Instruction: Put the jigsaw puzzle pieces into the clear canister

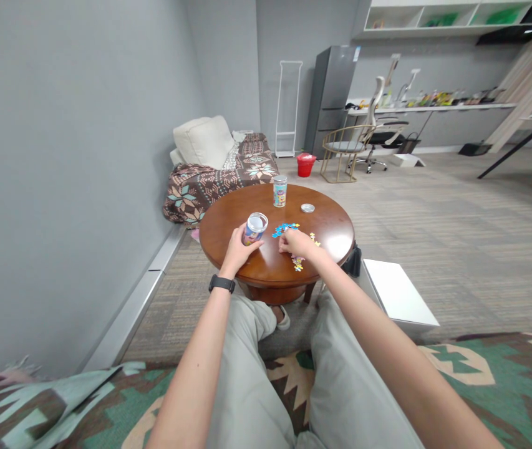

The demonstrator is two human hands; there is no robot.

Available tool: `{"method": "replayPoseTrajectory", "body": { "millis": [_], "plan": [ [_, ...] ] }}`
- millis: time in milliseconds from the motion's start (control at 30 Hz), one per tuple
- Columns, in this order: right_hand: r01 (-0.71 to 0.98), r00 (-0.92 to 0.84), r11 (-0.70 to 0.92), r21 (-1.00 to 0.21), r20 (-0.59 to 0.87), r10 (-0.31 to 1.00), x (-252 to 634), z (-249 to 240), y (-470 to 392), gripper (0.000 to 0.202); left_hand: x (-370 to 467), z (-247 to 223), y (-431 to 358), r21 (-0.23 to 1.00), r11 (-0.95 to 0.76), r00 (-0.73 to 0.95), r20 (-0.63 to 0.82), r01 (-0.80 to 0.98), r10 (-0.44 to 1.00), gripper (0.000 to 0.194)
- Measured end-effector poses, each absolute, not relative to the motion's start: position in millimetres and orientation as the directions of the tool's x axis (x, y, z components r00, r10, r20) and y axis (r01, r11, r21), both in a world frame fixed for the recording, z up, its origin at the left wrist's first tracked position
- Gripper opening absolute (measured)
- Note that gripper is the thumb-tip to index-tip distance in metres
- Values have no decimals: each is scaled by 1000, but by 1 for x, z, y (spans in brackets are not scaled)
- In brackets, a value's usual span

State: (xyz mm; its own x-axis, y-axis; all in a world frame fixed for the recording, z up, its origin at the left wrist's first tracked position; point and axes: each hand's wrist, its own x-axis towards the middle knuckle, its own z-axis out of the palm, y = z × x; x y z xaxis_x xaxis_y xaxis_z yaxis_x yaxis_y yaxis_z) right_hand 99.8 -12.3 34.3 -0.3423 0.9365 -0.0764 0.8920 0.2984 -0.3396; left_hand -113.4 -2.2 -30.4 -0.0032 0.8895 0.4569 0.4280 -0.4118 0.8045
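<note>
On the round wooden table point(228, 218), my left hand point(237, 251) is wrapped round an open can point(255, 228) with a blue and purple printed side. My right hand point(294, 242) is closed over the puzzle pieces, fingertips down near the tabletop; what they hold, if anything, is hidden. Blue puzzle pieces point(284, 229) lie just beyond those fingers. Yellow and pink pieces point(298, 263) are spread on the near side of the hand, and a few more lie to its right. A second printed can point(280, 192), with its lid on, stands toward the far edge. Beside it lies a round metal lid point(307, 207).
A white box point(399, 290) stands on the floor to the right of the table. Behind the table are a covered sofa point(221, 181), a red bin point(305, 165) and a gold-framed chair point(346, 147). A grey wall runs along the left.
</note>
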Motion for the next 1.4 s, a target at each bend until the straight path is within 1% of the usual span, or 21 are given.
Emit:
{"method": "replayPoseTrajectory", "body": {
  "millis": [133, 233, 367, 433, 567, 633, 700, 733, 800, 867, 900, 933, 1000, 1100, 1167, 1267, 1400],
  "plan": [
    [868, -343, 290, -403, -66, 937, 110, 29, -11, 9, -113, -31, -2, 800, -416, 5, 460, 433, 888, 68],
    [848, -317, 246, -469, -78, 945, 113, 25, -8, 5, -113, -31, -1, 802, -417, 11, 457, 428, 889, 68],
    [811, -286, 180, -557, -108, 952, 112, 22, -4, 23, -113, -32, -1, 803, -417, 5, 459, 426, 889, 69],
    [807, -298, 187, -561, -113, 948, 110, 23, -2, 22, -114, -32, -1, 803, -420, 8, 460, 424, 888, 69],
    [818, -341, 232, -526, -118, 933, 107, 25, 1, 8, -114, -32, -1, 802, -422, 7, 463, 423, 886, 69],
    [821, -347, 252, -512, -97, 933, 107, 27, 0, 5, -114, -31, -1, 807, -417, 1, 459, 419, 889, 69],
    [807, -354, 292, -513, -25, 935, 108, 30, -3, 6, -114, -30, -2, 813, -408, -5, 450, 414, 893, 69],
    [793, -348, 319, -519, 45, 936, 108, 33, -5, 6, -113, -30, -3, 817, -403, -7, 445, 413, 895, 69],
    [754, -285, 377, -538, 249, 926, 108, 42, -10, 5, -113, -28, -4, 818, -399, -4, 440, 414, 898, 69],
    [712, -195, 437, -549, 443, 875, 104, 56, -16, 7, -113, -28, -4, 813, -406, 7, 444, 417, 896, 68],
    [695, -177, 470, -544, 505, 845, 100, 65, -18, 8, -113, -28, -4, 810, -411, 11, 448, 418, 894, 68],
    [679, -196, 507, -531, 535, 822, 95, 73, -20, 9, -113, -28, -4, 807, -417, 15, 453, 418, 892, 68],
    [656, -311, 571, -493, 513, 800, 83, 89, -21, 9, -113, -28, -3, 805, -423, 23, 456, 417, 890, 69],
    [668, -444, 603, -436, 418, 793, 65, 104, -19, 13, -113, -29, -3, 807, -422, 26, 453, 412, 891, 68],
    [675, -462, 597, -434, 382, 800, 57, 107, -17, 16, -113, -29, -4, 809, -423, 22, 454, 408, 891, 67],
    [661, -449, 573, -484, 357, 819, 53, 106, -15, 22, -112, -28, -6, 813, -424, 20, 455, 398, 890, 67],
    [614, -412, 571, -545, 396, 821, 57, 101, -17, 25, -112, -28, -6, 815, -424, 18, 454, 396, 891, 67]
  ]
}}
